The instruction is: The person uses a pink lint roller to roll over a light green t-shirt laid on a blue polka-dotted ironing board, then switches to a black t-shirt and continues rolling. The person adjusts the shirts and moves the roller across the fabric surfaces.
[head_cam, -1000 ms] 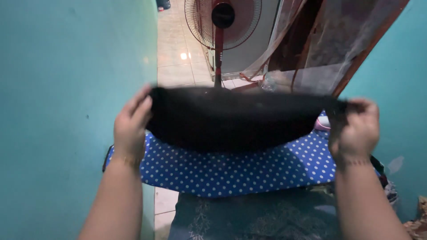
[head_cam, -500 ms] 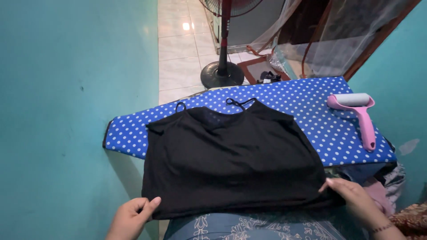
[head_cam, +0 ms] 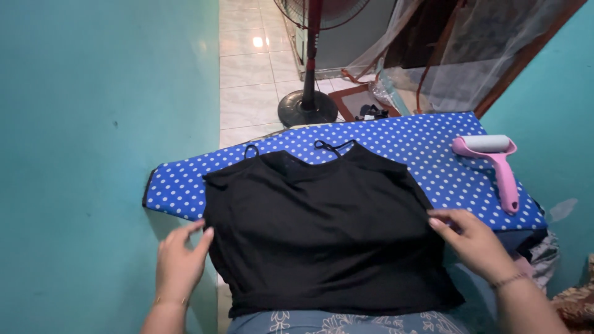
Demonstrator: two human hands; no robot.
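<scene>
My left hand lies flat and open against the left edge of the black camisole, fingers spread, gripping nothing. My right hand is open too, fingertips resting on the right edge — pressing, not pinching. The camisole lies flat on the blue polka-dot ironing board, its thin straps pointing away from me and its hem hanging over the near edge. A pink lint roller sits on the board, well apart to the right.
</scene>
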